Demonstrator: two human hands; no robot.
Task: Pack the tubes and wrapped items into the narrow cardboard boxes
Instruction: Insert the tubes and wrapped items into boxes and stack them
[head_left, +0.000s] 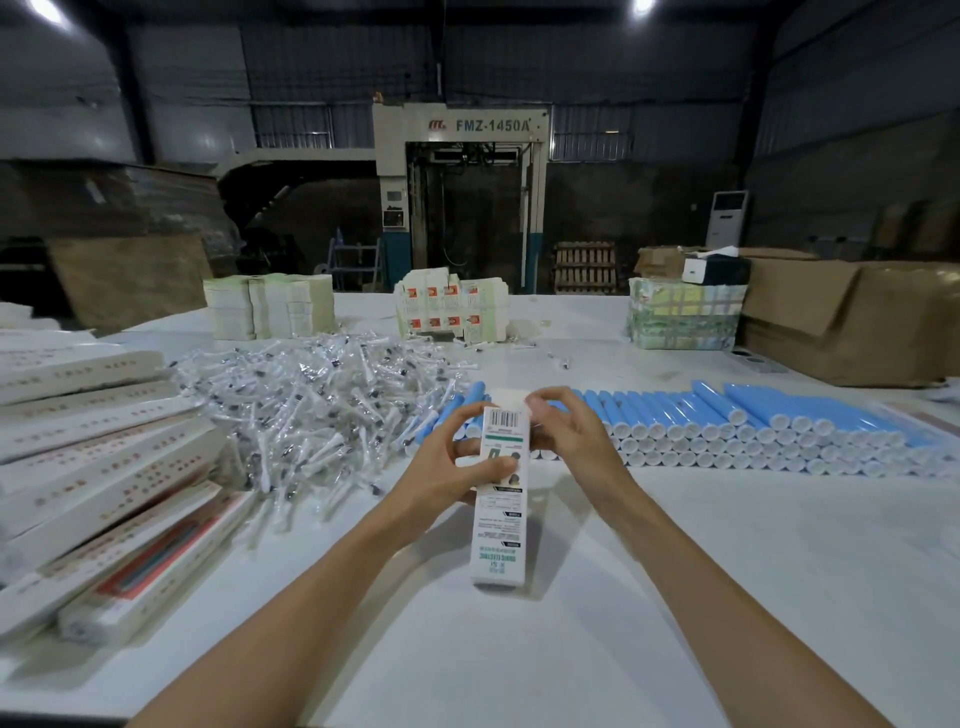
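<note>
Box: the narrow box (498, 540) is lying lengthwise over the near-centre desk (675, 571), far end raised between both hands; contents hidden.
Step, judged: working the far end flap. Should be squeezing lightly so the walls stay square, then tucking the flap straight.
Left grip: the left grip (457, 462) is wrapping curled fingers round the box's middle.
Right grip: the right grip (566, 431) is curling over the far end, fingertips pinching the flap.
Stock: tubes (727, 431) are lying just beyond, right; wrapped items (311, 400) heaped left.

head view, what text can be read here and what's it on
"FMZ-1450A": tall beige machine at the back.
"SONIC ELECTRIC", upside down: held narrow white cardboard box.
Its barcode digits and fine print, and the red print on the stacked white cardboard boxes at left: too blurred to read.
</note>
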